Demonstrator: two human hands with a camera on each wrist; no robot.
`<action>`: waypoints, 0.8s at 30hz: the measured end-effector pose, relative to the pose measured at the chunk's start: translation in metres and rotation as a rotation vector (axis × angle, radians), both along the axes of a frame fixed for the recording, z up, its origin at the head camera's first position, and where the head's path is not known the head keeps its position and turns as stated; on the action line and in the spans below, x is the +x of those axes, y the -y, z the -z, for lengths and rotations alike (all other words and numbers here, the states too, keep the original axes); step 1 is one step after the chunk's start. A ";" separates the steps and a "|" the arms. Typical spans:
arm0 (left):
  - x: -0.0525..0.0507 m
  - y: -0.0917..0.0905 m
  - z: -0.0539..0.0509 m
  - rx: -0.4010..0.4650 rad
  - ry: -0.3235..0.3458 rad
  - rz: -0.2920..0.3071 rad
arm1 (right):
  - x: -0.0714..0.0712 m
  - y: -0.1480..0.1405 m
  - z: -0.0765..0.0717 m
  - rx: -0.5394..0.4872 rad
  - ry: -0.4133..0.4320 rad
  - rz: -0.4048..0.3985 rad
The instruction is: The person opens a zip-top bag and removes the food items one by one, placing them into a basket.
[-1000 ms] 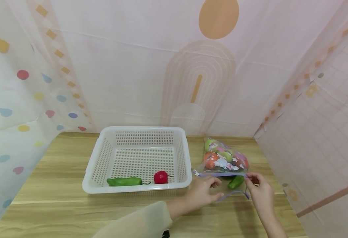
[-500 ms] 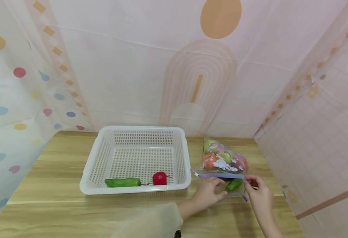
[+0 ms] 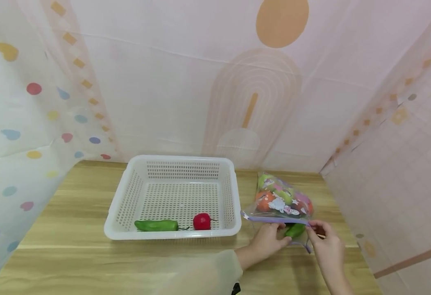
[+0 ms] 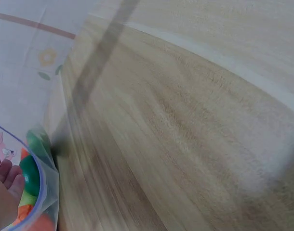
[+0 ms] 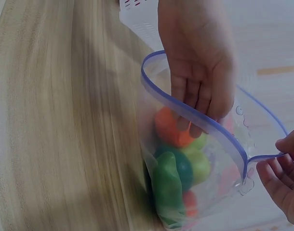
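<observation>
My left hand (image 3: 268, 243) dips its fingers through the mouth of a clear zip bag (image 5: 159, 115) with a purple rim. In the right wrist view those fingers hang loosely beside an orange round piece (image 5: 172, 126), and I see nothing gripped. My right hand (image 3: 326, 241) pinches the bag's rim at the right corner. Inside the bag lie a long green pepper (image 5: 167, 185), a dark green round piece (image 5: 184, 172) and yellow-green and red pieces, partly blurred by the plastic. The left wrist view catches my left hand (image 4: 5, 197) just at its edge.
A white perforated basket (image 3: 173, 234) stands left of the bag, with a green pepper (image 3: 156, 225) and a red round piece with a stem (image 3: 202, 221) near its front wall. Patterned cloth (image 3: 164, 82) hangs behind the wooden table (image 3: 90, 262).
My left hand has moved right and forward, its fingers now inside the bag's mouth. The lower rim has spread open, while my right hand keeps its pinch on the corner.
</observation>
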State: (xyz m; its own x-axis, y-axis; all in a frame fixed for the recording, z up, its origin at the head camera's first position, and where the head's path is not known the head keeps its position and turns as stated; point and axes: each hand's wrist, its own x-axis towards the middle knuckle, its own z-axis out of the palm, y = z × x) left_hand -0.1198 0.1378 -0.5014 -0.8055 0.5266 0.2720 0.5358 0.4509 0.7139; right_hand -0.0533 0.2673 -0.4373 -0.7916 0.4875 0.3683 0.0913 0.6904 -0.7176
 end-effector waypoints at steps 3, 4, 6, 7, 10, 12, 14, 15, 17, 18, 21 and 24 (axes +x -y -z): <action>-0.003 -0.003 0.003 0.048 0.008 0.013 | -0.001 0.001 0.001 -0.003 -0.021 -0.006; -0.005 -0.005 0.004 0.066 0.017 0.021 | -0.001 0.001 0.002 -0.002 -0.025 -0.009; -0.008 -0.009 0.007 0.110 0.039 0.030 | -0.001 0.001 0.002 -0.003 -0.029 -0.012; -0.010 -0.012 0.009 0.126 0.055 0.032 | 0.000 0.000 0.002 -0.006 -0.028 -0.009; -0.013 -0.019 0.013 0.178 0.148 0.026 | 0.002 0.000 0.001 -0.002 -0.004 0.002; -0.013 -0.022 0.015 0.204 0.224 0.009 | 0.002 -0.001 0.000 -0.006 0.034 0.010; -0.013 -0.024 0.016 0.222 0.281 -0.003 | 0.002 -0.001 0.001 -0.011 0.062 0.010; -0.013 -0.024 0.017 0.223 0.302 -0.010 | 0.002 -0.001 0.002 -0.014 0.071 0.010; -0.014 -0.026 0.017 0.213 0.310 -0.025 | 0.001 0.000 0.003 -0.027 0.071 0.010; -0.014 -0.027 0.017 0.203 0.308 -0.033 | 0.001 0.000 0.003 -0.032 0.060 0.007; -0.015 -0.033 0.016 0.185 0.287 -0.063 | -0.001 0.000 0.003 -0.037 0.039 0.012; -0.015 -0.039 0.016 0.168 0.274 -0.098 | -0.001 0.001 0.004 -0.037 0.047 0.015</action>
State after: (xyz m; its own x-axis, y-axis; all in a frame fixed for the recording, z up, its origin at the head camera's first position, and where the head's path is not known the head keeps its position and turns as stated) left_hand -0.1345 0.1765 -0.5172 -0.9052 0.4092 0.1146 0.2733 0.3541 0.8944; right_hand -0.0539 0.2666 -0.4415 -0.7999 0.5120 0.3130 0.1354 0.6621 -0.7371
